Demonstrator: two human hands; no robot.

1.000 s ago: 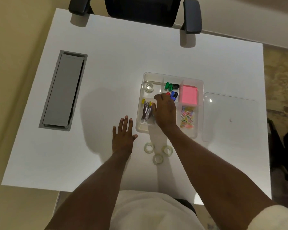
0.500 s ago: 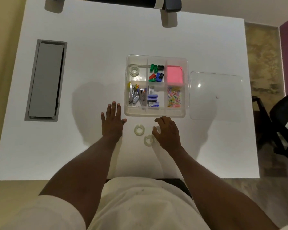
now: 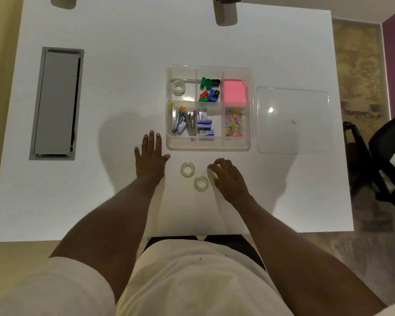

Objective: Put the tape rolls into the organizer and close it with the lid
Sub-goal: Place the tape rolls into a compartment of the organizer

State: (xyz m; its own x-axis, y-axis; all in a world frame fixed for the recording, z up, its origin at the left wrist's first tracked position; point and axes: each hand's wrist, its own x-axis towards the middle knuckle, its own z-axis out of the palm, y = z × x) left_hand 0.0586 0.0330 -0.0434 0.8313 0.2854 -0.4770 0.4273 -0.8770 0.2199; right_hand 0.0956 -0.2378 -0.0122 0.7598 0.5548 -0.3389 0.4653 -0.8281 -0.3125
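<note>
Tape roll (image 3: 211, 174) under right-hand fingers (image 3: 214, 166)

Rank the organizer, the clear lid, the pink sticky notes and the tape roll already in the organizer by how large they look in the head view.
1. organizer and clear lid: footprints look about alike, too close to rank.
2. pink sticky notes.
3. tape roll, smallest.

Dim overhead light; soft shadows on the table (image 3: 123, 87), lid (image 3: 292, 120) glare, perhaps edge-warped.

no readable text, labels or numbers on anything
</note>
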